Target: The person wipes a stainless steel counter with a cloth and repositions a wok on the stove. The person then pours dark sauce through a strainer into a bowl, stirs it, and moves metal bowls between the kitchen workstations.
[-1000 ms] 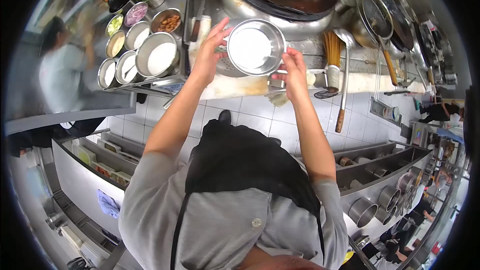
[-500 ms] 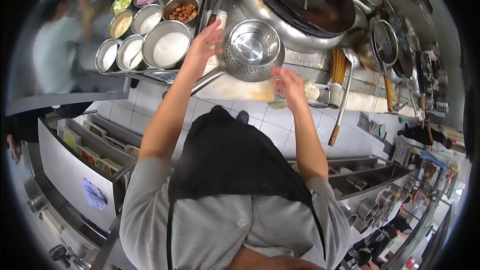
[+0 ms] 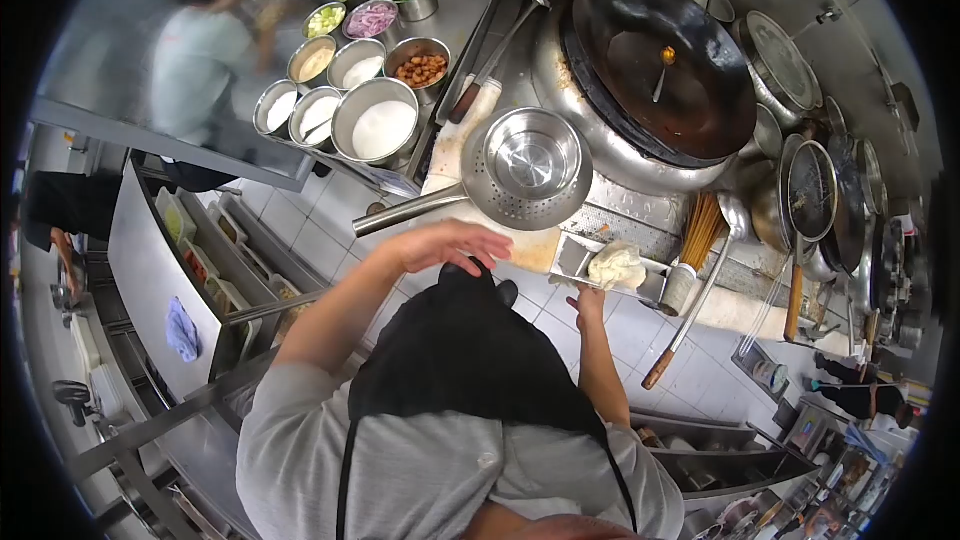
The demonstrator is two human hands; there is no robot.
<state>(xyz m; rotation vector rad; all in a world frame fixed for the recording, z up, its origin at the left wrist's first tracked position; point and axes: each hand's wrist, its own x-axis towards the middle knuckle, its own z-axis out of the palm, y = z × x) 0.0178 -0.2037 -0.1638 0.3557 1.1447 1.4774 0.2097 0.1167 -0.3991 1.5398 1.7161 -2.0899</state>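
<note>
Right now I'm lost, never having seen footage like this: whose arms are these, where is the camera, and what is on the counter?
The camera sits on a person's head and looks down through a very wide lens, so you see their own grey shirt, black apron and both bare arms. This is a kitchen cooking line. The left hand hovers open over the counter edge, holding nothing. The right hand reaches toward a white cloth at the counter's edge; whether it touches it is hard to tell. On the counter lies a metal strainer with a long handle, a small steel bowl sitting inside it. Behind it is a big dark wok. To the left stand round tins of ingredients. Another person works beyond them.
</note>
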